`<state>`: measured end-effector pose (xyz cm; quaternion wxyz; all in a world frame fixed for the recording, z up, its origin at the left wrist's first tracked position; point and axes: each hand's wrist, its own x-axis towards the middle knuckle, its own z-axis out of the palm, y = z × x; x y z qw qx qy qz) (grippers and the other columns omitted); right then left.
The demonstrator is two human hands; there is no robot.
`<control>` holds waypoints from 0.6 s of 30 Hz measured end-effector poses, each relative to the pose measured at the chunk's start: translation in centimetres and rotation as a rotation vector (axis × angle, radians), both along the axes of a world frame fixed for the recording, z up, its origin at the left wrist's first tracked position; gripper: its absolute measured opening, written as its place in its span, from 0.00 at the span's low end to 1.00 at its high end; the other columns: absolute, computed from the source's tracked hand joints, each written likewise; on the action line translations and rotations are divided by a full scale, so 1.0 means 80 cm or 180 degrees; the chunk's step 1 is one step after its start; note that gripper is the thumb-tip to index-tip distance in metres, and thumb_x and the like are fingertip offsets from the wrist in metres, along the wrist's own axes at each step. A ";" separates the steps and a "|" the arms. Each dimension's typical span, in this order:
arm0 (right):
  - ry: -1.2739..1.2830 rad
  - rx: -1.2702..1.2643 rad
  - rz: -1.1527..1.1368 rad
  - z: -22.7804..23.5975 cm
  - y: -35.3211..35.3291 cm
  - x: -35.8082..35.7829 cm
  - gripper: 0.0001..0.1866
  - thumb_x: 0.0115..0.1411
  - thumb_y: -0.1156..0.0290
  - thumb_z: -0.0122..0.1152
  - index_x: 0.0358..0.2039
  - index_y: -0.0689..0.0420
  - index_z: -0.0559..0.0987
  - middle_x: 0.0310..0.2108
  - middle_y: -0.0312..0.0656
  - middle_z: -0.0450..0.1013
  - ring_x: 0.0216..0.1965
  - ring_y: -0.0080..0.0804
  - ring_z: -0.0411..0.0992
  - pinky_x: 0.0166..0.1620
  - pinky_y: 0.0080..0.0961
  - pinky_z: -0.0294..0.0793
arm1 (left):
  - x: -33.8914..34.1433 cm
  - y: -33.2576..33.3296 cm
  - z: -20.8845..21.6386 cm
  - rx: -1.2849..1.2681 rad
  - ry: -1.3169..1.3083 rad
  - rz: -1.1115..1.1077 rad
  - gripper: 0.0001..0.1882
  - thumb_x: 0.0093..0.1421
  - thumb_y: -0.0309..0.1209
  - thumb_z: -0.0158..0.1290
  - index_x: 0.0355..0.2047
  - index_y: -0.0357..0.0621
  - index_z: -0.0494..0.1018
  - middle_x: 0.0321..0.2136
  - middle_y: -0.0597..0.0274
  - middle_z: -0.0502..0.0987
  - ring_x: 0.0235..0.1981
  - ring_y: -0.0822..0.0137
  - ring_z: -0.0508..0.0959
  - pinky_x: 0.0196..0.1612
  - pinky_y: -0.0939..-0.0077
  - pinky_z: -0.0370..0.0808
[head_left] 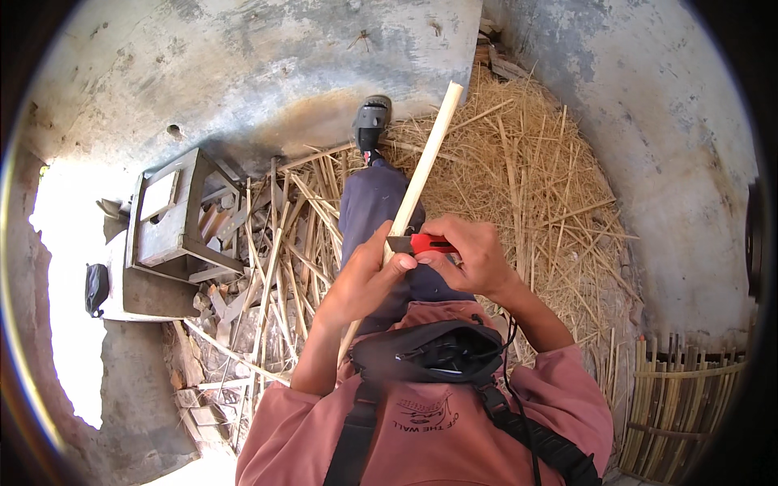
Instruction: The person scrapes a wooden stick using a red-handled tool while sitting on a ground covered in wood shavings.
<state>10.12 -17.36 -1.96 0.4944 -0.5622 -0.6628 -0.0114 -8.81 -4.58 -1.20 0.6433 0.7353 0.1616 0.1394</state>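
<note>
No packages, labels, signs or screens in view. Nearest thing to one: a dark printed graphic [427,410] on the chest of the person's pink shirt, low in the frame, between two black straps and just below a black pouch. Small, partly hidden by folds; its shape cannot be made out.

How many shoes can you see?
1. A grey shoe sits at the end of the outstretched leg, on the floor by the straw. Another shoe may be hidden below the person.
</note>
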 end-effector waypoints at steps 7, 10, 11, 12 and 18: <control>-0.0090 0.0154 0.0023 -0.001 0.000 -0.003 0.17 0.64 0.59 0.72 0.46 0.56 0.83 0.28 0.38 0.76 0.23 0.36 0.78 0.25 0.33 0.73 | 0.002 -0.012 0.015 0.0028 -0.0127 0.0076 0.25 0.72 0.38 0.61 0.61 0.36 0.69 0.40 0.55 0.80 0.40 0.74 0.72 0.47 0.71 0.74; -0.0091 0.0188 -0.0008 0.001 0.000 -0.004 0.16 0.63 0.60 0.72 0.46 0.55 0.84 0.26 0.37 0.75 0.21 0.36 0.76 0.24 0.32 0.72 | 0.004 -0.015 0.015 0.0117 -0.0227 0.0092 0.24 0.72 0.38 0.61 0.61 0.36 0.71 0.40 0.55 0.81 0.41 0.75 0.72 0.47 0.71 0.75; -0.0120 0.0188 -0.0033 0.002 0.000 -0.005 0.15 0.63 0.60 0.72 0.46 0.54 0.84 0.26 0.37 0.75 0.21 0.35 0.76 0.24 0.32 0.72 | 0.004 -0.016 0.015 0.0198 -0.0251 0.0128 0.24 0.72 0.38 0.61 0.60 0.36 0.72 0.39 0.55 0.81 0.40 0.76 0.72 0.46 0.71 0.75; -0.0149 0.0187 -0.0059 0.004 -0.001 -0.005 0.15 0.63 0.60 0.73 0.46 0.54 0.85 0.26 0.37 0.75 0.21 0.35 0.76 0.24 0.32 0.72 | 0.005 -0.018 0.014 0.0278 -0.0275 0.0164 0.23 0.72 0.38 0.61 0.59 0.36 0.73 0.37 0.55 0.81 0.39 0.76 0.72 0.45 0.71 0.75; -0.0339 0.0248 -0.0267 0.012 -0.004 -0.010 0.15 0.62 0.60 0.73 0.46 0.53 0.86 0.24 0.36 0.73 0.20 0.34 0.74 0.23 0.32 0.71 | 0.005 -0.028 0.025 0.0530 -0.0187 0.0421 0.20 0.72 0.39 0.61 0.54 0.35 0.77 0.26 0.57 0.78 0.30 0.74 0.71 0.37 0.70 0.74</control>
